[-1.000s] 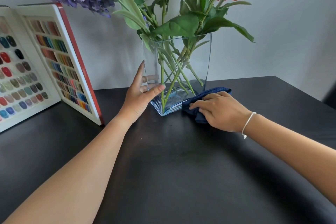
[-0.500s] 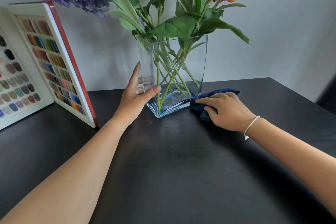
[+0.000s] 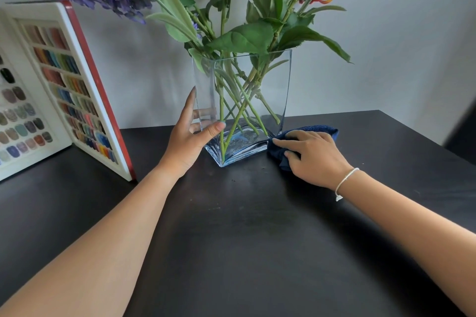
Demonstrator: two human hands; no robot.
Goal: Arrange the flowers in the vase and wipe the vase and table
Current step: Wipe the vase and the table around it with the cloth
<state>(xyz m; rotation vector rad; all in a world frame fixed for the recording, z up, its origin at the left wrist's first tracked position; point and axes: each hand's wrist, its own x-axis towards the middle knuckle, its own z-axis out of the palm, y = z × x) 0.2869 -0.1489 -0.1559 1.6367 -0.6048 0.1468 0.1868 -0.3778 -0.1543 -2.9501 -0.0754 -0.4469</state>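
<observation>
- While the flowers (image 3: 239, 8) already stand in it, the one glass vase (image 3: 273, 100) sits upright at the back middle of the dark table (image 3: 244, 239), close to the wall, its flat base turned so that one corner points toward the person.
- Its long axis runs straight up; the stems cross inside and lean out both ways over the rim, so the load on top is wide.
- Of the two hands, the left hand (image 3: 192, 136) is on the vase's left side, low down: thumb on the near face, fingers round the far side, seen through the glass. It grips the vase and steadies it.
- One dark blue cloth (image 3: 304, 136) lies on the table touching the vase's lower right corner.
- The right hand (image 3: 313, 154) lies on top of the cloth with fingers curled into it, holding it down against the table.
- So the vase stands between the hands, both about equally near; my reading is that the wiping is at the foot of the vase, and the next stroke goes either along the table or up the right glass wall.
- One open book of colour samples (image 3: 64, 90) stands well to the left, apart from the vase.
- A thin white bracelet (image 3: 343, 183) is on the right wrist.
</observation>
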